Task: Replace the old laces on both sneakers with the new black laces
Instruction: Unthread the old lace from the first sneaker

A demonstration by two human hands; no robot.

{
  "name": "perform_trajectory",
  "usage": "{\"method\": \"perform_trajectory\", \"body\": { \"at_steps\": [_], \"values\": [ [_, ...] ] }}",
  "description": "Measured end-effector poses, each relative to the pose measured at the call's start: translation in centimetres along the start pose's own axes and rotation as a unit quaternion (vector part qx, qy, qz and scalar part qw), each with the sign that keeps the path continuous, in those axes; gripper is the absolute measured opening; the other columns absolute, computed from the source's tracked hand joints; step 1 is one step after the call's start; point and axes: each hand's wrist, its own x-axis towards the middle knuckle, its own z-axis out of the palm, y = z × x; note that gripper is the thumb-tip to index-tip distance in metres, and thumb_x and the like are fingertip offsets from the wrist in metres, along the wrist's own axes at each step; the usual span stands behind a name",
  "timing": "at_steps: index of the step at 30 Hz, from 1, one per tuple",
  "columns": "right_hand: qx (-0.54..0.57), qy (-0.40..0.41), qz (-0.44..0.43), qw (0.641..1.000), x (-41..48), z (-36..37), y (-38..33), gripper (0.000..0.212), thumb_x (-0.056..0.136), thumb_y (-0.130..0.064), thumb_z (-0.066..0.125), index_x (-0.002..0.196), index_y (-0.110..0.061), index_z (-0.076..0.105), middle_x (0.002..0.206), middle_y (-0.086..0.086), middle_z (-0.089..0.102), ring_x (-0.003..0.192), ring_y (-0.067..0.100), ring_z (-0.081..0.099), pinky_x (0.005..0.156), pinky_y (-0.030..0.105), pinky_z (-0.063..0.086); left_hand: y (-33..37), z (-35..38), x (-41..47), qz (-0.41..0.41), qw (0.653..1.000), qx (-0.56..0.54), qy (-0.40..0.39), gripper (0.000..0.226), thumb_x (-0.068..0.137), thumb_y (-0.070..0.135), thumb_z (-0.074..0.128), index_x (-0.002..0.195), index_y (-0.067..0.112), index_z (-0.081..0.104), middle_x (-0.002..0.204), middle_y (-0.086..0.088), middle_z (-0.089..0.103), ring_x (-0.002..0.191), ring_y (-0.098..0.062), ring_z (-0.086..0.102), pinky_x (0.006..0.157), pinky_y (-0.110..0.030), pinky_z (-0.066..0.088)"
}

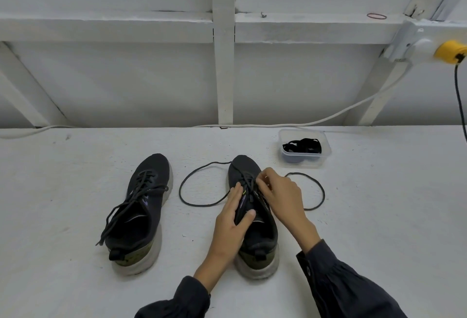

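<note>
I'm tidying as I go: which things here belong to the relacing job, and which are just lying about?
Job: sneaker in hand, other sneaker, old lace, new laces in their tub, left hand steadying, right hand pinching the lace.
Lying about: rubber band, white cable, yellow plug.

Left hand (231,219) flat, right hand (280,191) curled.

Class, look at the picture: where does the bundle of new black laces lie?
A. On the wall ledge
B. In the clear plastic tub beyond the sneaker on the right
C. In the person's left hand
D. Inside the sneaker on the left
B: the new black laces lie bundled in the clear plastic tub, which stands on the floor beyond the right sneaker, apart from it.
</note>
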Motion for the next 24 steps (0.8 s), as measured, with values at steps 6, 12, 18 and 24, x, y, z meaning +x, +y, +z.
{"method": "perform_trajectory", "body": {
  "at_steps": [6,12,18,24],
  "values": [
    [0.261,-0.063,0.072,0.960,-0.9,-0.9,2.1,0.007,0.081,-0.026,0.078,0.083,-0.019,0.077,0.083,-0.008,0.075,0.083,0.002,0.068,0.084,0.027,0.054,-0.1,0.0,0.0,-0.009,1.000,0.000,0.004,0.062,0.094,0.016,0.062,0.148,0.027,0.033,0.156,0.016,0.029,0.143,0.004,0.023,0.116,-0.016,0.021],
    [0.238,-0.068,0.075,0.966,-0.6,-0.9,1.9,0.007,0.082,-0.024,0.074,0.076,-0.027,0.075,0.078,-0.015,0.073,0.080,0.001,0.067,0.086,0.037,0.055,0.0,0.1,-0.1,-0.016,1.000,-0.013,0.008,0.063,0.093,0.014,0.063,0.148,0.027,0.035,0.156,0.016,0.030,0.144,0.003,0.023,0.120,-0.023,0.022],
    [0.259,-0.074,0.070,0.960,-0.3,-0.8,1.7,0.007,0.080,-0.026,0.077,0.073,-0.025,0.074,0.077,-0.012,0.073,0.080,0.009,0.068,0.084,0.045,0.057,-0.1,0.1,-0.1,-0.019,1.000,-0.015,0.008,0.063,0.094,0.013,0.063,0.149,0.026,0.034,0.156,0.015,0.030,0.144,0.004,0.022,0.116,-0.014,0.021],
    [0.273,-0.020,0.109,0.955,0.5,-0.3,1.8,0.009,0.085,-0.027,0.066,0.077,-0.022,0.066,0.079,-0.007,0.072,0.074,0.014,0.068,0.080,0.046,0.057,-0.1,0.1,0.0,-0.019,1.000,-0.013,0.008,0.063,0.094,0.012,0.062,0.149,0.025,0.035,0.156,0.015,0.030,0.144,0.005,0.020,0.109,-0.003,0.019]
  ]
}}
